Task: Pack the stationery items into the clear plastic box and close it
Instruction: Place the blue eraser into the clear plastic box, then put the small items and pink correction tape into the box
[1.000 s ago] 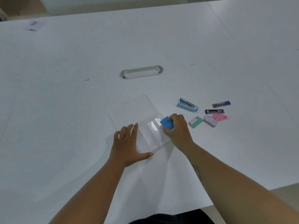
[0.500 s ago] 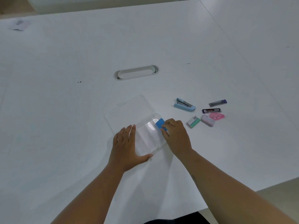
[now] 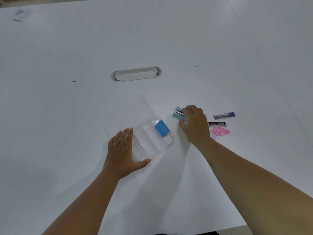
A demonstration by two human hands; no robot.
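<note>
The clear plastic box (image 3: pixel 153 141) lies open on the white table, its lid (image 3: pixel 127 112) folded back to the far left. A blue eraser (image 3: pixel 162 128) rests in the box's right compartment. My left hand (image 3: pixel 123 150) lies flat against the box's near-left corner, fingers spread. My right hand (image 3: pixel 194 123) is over the light blue stapler (image 3: pixel 177 114), with fingers curled around its right end. Right of that hand lie a black lead case (image 3: pixel 217 123), a grey and purple lead tube (image 3: pixel 224 115) and a pink correction tape (image 3: pixel 220 131). The two small erasers are hidden under my right hand.
A grey oval cable slot (image 3: pixel 136 74) is set in the table beyond the box. A scrap of paper (image 3: pixel 17 15) lies at the far left corner. The table's near edge runs along the bottom right.
My right hand let go of the blue eraser, which now lies in the box's right compartment, and moved right onto the stapler. My left hand stayed at the box.
</note>
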